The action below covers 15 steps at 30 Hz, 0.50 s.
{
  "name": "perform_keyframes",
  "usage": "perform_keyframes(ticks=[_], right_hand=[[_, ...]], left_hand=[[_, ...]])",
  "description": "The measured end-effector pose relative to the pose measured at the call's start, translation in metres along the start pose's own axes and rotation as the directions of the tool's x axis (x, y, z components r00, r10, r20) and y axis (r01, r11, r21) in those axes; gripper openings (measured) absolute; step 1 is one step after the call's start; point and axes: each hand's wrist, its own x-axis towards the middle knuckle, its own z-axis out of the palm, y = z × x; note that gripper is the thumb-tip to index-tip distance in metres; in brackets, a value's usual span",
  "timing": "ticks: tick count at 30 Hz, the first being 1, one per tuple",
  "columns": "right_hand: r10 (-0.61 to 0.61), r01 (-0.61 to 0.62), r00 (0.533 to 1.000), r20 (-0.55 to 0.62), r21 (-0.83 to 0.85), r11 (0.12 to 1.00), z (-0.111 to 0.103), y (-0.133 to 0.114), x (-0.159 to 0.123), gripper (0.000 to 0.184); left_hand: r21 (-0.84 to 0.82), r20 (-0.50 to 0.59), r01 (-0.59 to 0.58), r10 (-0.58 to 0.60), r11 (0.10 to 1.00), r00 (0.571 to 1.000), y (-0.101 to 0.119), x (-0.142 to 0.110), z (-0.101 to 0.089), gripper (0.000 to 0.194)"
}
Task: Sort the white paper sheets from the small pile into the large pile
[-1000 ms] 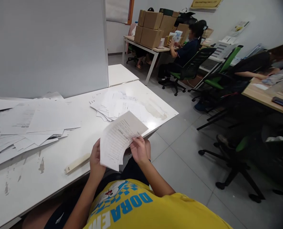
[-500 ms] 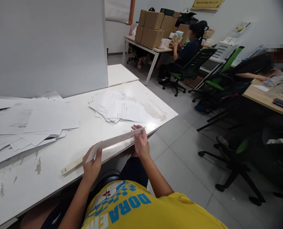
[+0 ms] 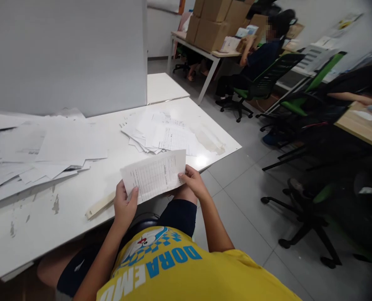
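Note:
A printed sheet of paper (image 3: 154, 173) with a table of lines on it is held up over the desk's front edge. My left hand (image 3: 125, 205) pinches its lower left corner, thumb on the printed face. At its right edge my right hand (image 3: 193, 179) grips it the same way, fingers behind. Beyond the sheet lies a loose pile of printed papers (image 3: 160, 131). A pale, narrow strip (image 3: 100, 205) rests along the desk edge beside my left hand, its right end hidden behind that hand.
A larger heap of papers (image 3: 69, 144) covers the left of the white desk (image 3: 79, 188), below a grey partition (image 3: 63, 54). Cardboard boxes (image 3: 212, 33) are stacked on a far table. One person sits there in an office chair (image 3: 267, 79); another is at a wooden table (image 3: 361, 125).
The sheet, seen nearly edge-on before, is now tilted up so that its printed face shows. Both hands keep hold of it. The camera view has shifted slightly.

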Motion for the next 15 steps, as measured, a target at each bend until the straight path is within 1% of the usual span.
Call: perform_keyframes(ticks=[2,3,5,6,7,9,11,12,13,15], right_hand=[[0.077,-0.078,0.992,0.103,0.007,0.997,-0.009,-0.003,-0.006,0.037],[0.112,-0.113,0.983,0.143,0.0,0.994,-0.011,-0.003,-0.009,0.039],[0.188,-0.185,0.96,0.207,-0.035,0.982,-0.012,-0.003,-0.014,0.039],[0.233,-0.226,0.943,0.237,-0.057,0.972,-0.011,-0.002,-0.016,0.039],[0.275,-0.264,0.925,0.262,-0.078,0.961,-0.009,-0.001,-0.018,0.038],[0.334,-0.316,0.897,0.291,-0.109,0.943,-0.002,-0.001,-0.019,0.038],[0.355,-0.332,0.889,0.288,-0.127,0.935,0.005,-0.002,-0.017,0.04],[0.357,-0.332,0.891,0.279,-0.135,0.934,0.008,-0.004,-0.015,0.04],[0.358,-0.33,0.894,0.27,-0.144,0.933,0.011,-0.006,-0.014,0.041],[0.363,-0.329,0.895,0.258,-0.167,0.929,0.013,-0.01,-0.012,0.041]], left_hand=[[0.004,0.018,0.009,-0.009,1.0,1.0,0.006,-0.018,-0.008,0.067],[0.053,0.039,0.018,-0.021,0.998,0.999,0.007,-0.028,-0.013,0.072],[0.236,0.089,0.005,-0.027,0.972,0.996,0.005,-0.047,-0.026,0.079],[0.342,0.118,-0.038,-0.003,0.939,0.993,0.002,-0.056,-0.033,0.079],[0.439,0.143,-0.107,0.048,0.892,0.989,-0.002,-0.064,-0.04,0.075],[0.589,0.184,-0.27,0.199,0.762,0.963,-0.011,-0.075,-0.052,0.059],[0.682,0.214,-0.38,0.326,0.625,0.921,-0.018,-0.08,-0.06,0.044],[0.706,0.23,-0.409,0.359,0.578,0.905,-0.02,-0.08,-0.063,0.041],[0.719,0.244,-0.428,0.376,0.548,0.894,-0.021,-0.08,-0.065,0.039],[0.719,0.268,-0.446,0.38,0.533,0.885,-0.02,-0.078,-0.066,0.041]])
